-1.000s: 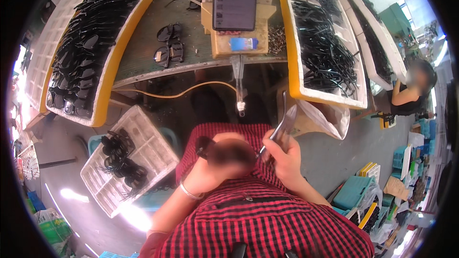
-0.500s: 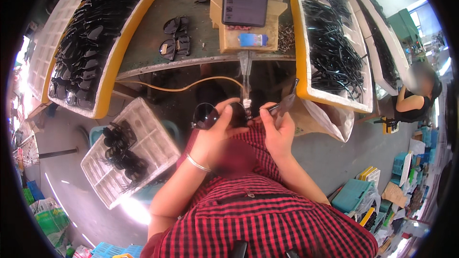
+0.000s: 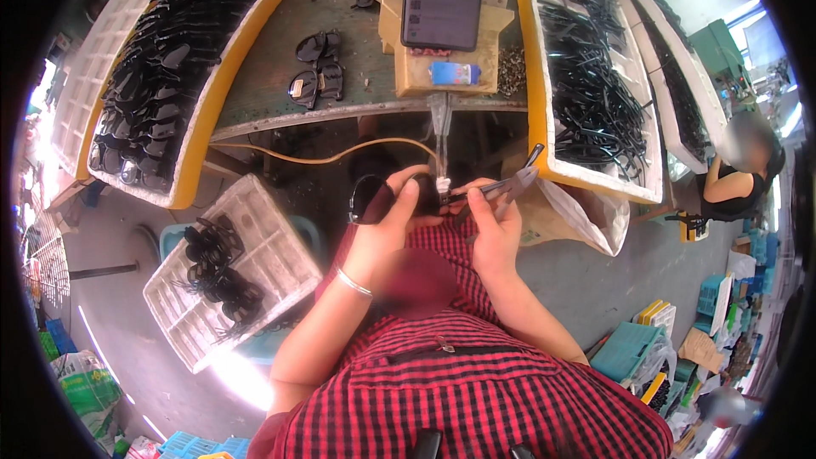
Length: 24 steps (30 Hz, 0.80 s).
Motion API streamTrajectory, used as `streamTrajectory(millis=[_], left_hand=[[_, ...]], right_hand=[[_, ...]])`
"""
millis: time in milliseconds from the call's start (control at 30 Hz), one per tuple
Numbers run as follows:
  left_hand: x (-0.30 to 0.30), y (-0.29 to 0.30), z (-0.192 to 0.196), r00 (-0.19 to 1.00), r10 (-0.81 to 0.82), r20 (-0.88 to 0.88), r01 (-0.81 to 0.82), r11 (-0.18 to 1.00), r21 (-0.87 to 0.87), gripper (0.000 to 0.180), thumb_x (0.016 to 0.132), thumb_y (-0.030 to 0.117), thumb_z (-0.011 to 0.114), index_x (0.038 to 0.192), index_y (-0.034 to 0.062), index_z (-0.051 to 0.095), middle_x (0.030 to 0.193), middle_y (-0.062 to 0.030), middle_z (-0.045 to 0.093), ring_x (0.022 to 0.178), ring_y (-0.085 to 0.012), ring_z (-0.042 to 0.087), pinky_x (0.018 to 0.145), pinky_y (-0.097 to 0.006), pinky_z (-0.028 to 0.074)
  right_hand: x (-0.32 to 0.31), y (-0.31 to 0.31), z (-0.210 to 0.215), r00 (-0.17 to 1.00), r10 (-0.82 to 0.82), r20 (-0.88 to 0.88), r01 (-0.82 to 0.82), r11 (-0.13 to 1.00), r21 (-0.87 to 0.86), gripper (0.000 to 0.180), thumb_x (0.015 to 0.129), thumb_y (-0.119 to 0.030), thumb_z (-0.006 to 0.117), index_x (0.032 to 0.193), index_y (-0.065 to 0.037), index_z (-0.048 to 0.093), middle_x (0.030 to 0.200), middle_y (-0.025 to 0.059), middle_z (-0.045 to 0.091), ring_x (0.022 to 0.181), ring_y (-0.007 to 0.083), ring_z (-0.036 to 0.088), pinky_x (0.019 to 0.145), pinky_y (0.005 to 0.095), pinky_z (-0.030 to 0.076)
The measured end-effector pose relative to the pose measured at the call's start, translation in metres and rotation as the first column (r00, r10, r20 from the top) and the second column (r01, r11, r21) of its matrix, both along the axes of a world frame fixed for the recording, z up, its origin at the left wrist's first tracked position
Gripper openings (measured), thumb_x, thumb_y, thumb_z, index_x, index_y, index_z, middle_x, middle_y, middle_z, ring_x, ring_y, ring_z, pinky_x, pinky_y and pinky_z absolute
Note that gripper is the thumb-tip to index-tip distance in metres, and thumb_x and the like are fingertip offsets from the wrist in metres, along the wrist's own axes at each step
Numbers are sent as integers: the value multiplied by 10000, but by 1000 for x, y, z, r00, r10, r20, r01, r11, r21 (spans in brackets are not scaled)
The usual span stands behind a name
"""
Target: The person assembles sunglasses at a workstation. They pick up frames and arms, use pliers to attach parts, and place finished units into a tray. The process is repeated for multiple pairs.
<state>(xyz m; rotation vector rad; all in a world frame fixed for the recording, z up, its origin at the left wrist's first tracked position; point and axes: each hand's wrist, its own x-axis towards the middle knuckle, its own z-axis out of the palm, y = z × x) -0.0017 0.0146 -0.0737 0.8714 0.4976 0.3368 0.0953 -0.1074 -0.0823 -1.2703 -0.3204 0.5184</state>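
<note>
Clasping glossy, round-lensed sunglasses (image 3: 365, 197), left grip (image 3: 388, 228) curled closed, right grip (image 3: 495, 234) pinched around slim dark tool (image 3: 520, 182).

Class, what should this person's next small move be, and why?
Probably the left hand should steady the dark glasses, since the right hand points a metal tool toward their right end; whether its tip touches them is too small to tell.

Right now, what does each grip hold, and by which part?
Left grip: sunglasses, around the middle of the front. Right grip: a pliers-like tool, apparently near its middle.
</note>
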Motion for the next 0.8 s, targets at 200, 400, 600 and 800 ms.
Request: streamTrajectory(millis=[200,400,600,800], left_hand=[[-1,-1,1,1000,-3,23,3,1000,7,383,1053,233,409,1357,11,481,1131,-128,651,1002,-200,647,860,-341,538],[-3,-1,0,999,8,45,-9,1000,12,380,1052,226,412,1359,12,483,1144,-127,648,1010,-207,645,868,-349,535],[-4,-1,-1,999,2,51,-3,1000,20,381,1050,226,420,1362,15,480,1151,-132,646,1011,-211,645,871,-355,535],[-4,0,0,999,-2,51,0,1000,25,382,1050,226,419,1362,13,479,1147,-138,646,1009,-215,647,872,-357,535]], right_hand=[[-3,0,0,998,-26,-61,28,999,29,149,971,-109,586,1060,10,574,941,98,664,814,165,636,768,294,512],[-3,-1,-5,996,-25,-87,30,998,54,161,972,-132,589,1064,-1,580,936,96,666,804,179,648,764,296,511],[-3,0,-7,993,-21,-120,32,996,88,167,972,-139,593,1073,-6,583,940,90,665,812,182,653,768,296,511],[-5,-1,-7,990,-24,-139,38,994,102,170,976,-141,589,1080,-6,582,958,92,661,827,185,653,777,304,517]])
